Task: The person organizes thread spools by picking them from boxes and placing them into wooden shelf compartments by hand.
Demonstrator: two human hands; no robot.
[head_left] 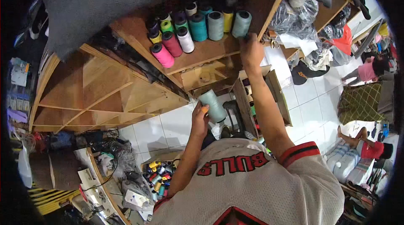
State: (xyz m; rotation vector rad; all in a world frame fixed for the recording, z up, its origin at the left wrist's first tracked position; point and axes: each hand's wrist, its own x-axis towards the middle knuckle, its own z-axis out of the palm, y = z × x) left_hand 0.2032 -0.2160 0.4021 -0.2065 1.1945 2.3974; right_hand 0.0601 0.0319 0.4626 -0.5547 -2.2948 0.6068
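In my left hand (pixel 199 120) is a pale green thread cone (pixel 213 105), held in front of my body with the fingers wrapped round one side. A small orange piece (pixel 205 109) shows by the fingertips; whether it belongs to the cone I cannot tell. My right hand (pixel 252 53) reaches up to the shelf, its fingers curled at the lower edge of a grey-green thread cone (pixel 242 24). To the left of that cone stand a yellow cone (pixel 227 20), another grey-green cone (pixel 215 26) and a teal cone (pixel 198 27).
The wooden shelf (pixel 210 54) also bears pink, red, white and dark cones. Below my right arm stands a wooden drawer (pixel 275 94) with spools in it. A box of small spools (pixel 159 178) is at lower left. Plastic bags (pixel 294 14) fill the right shelf. Two people are farther right.
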